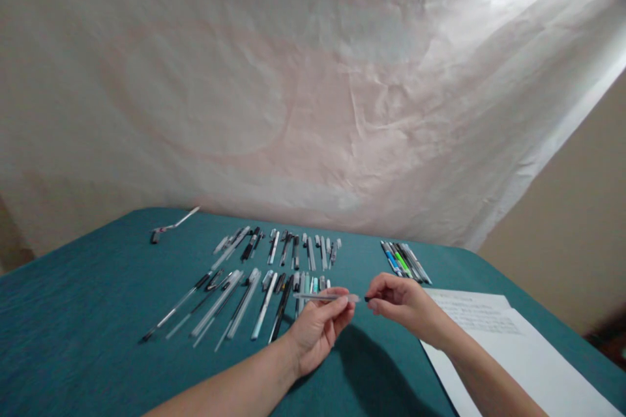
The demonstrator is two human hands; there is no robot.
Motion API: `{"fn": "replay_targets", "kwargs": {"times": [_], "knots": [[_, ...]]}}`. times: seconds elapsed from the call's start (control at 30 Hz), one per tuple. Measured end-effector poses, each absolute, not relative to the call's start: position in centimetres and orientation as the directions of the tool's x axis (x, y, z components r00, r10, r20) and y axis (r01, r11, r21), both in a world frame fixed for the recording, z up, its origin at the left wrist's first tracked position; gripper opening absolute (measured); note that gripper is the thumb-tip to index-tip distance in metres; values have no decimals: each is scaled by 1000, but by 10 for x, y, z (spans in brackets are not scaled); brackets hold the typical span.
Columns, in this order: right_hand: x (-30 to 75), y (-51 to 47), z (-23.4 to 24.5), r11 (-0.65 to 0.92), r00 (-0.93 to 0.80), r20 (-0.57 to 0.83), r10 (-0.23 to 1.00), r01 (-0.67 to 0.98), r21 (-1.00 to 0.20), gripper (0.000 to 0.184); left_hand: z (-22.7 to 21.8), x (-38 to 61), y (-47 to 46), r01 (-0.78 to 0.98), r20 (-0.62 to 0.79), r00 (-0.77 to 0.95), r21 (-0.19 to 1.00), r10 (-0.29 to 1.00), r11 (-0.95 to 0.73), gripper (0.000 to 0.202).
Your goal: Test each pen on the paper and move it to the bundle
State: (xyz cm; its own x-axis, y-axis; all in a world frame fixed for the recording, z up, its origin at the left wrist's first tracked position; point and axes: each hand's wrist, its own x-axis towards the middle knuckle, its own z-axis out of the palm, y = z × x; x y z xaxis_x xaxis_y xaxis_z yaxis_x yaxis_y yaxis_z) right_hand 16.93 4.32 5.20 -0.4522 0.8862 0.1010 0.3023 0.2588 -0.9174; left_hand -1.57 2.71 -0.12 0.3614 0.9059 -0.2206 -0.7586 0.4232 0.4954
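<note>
My left hand (320, 329) is closed around a clear pen barrel (313, 297) that lies level across the fingers, its tip end pointing right. Just beyond that end, my right hand (403, 303) pinches a small black piece (368, 299), which looks like a pen's end part; fingertips cover most of it. A narrow gap separates the black piece from the barrel. Below and behind the left hand lies the front row of pens, among them a black pen (281, 306) and a white and pale blue pen (264, 306).
Several taken-apart pens (239, 303) and caps lie in two rows on the green tablecloth (88, 319). A bunch of pens (405, 262) is at the right, near written-on paper sheets (538, 365). A thin object with a black base (155, 236) sits far left.
</note>
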Motion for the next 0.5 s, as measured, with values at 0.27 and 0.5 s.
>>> {"fn": "replay_targets", "kwargs": {"times": [0.27, 0.5], "knots": [[159, 36, 53, 368, -421, 192, 887, 390, -844, 7, 3, -15, 25, -754, -204, 352, 517, 914, 405, 15], [153, 32, 54, 353, -335, 205, 919, 475, -806, 8, 1, -15, 27, -754, -238, 331, 516, 913, 407, 15]]}}
